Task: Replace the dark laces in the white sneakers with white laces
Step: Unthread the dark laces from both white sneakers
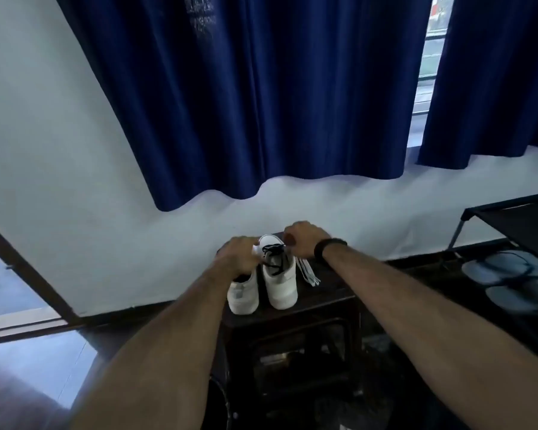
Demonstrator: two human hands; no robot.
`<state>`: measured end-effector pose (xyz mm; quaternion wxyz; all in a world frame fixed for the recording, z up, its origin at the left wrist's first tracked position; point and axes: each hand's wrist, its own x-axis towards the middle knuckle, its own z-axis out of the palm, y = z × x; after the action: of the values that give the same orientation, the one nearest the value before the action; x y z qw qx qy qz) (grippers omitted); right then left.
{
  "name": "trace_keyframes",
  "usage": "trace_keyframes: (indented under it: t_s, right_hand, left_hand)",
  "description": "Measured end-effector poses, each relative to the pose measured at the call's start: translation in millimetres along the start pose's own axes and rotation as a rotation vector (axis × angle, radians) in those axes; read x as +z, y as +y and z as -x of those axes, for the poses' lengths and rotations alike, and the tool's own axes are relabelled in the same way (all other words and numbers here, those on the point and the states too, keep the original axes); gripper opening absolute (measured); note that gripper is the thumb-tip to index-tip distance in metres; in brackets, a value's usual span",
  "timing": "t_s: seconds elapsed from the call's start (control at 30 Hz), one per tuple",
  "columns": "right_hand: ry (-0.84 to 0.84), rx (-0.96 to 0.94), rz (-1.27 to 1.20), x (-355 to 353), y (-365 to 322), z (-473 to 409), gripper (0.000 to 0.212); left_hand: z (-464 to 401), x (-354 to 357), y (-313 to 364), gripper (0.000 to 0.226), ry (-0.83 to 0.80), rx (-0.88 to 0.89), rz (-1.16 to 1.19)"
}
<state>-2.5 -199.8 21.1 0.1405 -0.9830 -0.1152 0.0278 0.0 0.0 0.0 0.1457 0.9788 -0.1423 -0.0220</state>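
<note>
Both arms reach out straight. The left hand (241, 254) grips the left sneaker (243, 291); the right hand (305, 238), fingers curled, pinches the dark lace (272, 249) of the right sneaker (280, 282) near the stool's (330, 290) far edge.

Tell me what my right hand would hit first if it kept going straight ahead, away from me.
Probably the white wall just behind the dark wooden stand; depth is unclear from the right hand.

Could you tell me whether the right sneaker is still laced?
Laced: dark laces still cross the right sneaker, both hands at its top.
</note>
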Motion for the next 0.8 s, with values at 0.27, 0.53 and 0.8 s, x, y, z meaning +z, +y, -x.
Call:
trace_keyframes:
  t_s: [0.27,0.53,0.8]
  right_hand:
    - [0.068,-0.056,-0.138,38.6,4.7,-14.6,0.041]
    - [0.243,-0.206,0.112,69.5,8.7,-36.6,0.021]
    - [0.256,-0.130,-0.299,60.7,16.8,-34.4,0.016]
  left_hand:
    - [-14.1,32.8,24.4,0.054,0.035,-0.091,-0.061]
    - [-24.9,38.0,14.9,0.011,0.122,-0.298,0.210]
    - [-28.9,39.3,5.2,0.025,0.120,-0.269,0.257]
